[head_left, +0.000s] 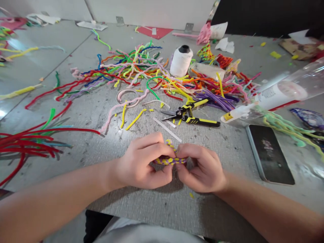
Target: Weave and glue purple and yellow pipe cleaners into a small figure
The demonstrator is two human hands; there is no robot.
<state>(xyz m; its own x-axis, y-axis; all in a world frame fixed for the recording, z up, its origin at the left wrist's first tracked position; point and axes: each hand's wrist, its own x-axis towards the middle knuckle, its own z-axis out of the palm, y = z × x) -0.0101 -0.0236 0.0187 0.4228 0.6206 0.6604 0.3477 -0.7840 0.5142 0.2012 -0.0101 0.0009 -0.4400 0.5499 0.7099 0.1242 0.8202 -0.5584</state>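
Observation:
Between my two hands is a small woven piece (pixel 168 161) of yellow and purple pipe cleaners. My left hand (pixel 146 162) is closed on its left side, thumb below and fingers above. My right hand (pixel 201 167) pinches its right end. Fingers cover much of the piece, so its full shape is hidden. Just beyond the hands, a thin white strip (pixel 167 129) lies on the table. Past it rest black-and-yellow snips (pixel 191 114) with their blades apart, pointing left. Short yellow pipe cleaner pieces (pixel 135 119) are scattered to their left.
A heap of coloured pipe cleaners (pixel 121 69) spreads across the back, with a white thread spool (pixel 181 62) standing in it. Red pipe cleaners (pixel 25 143) lie at left. On the right are a phone (pixel 269 153), a clear plastic bottle (pixel 291 87) and a glue-like white nozzle (pixel 238 112).

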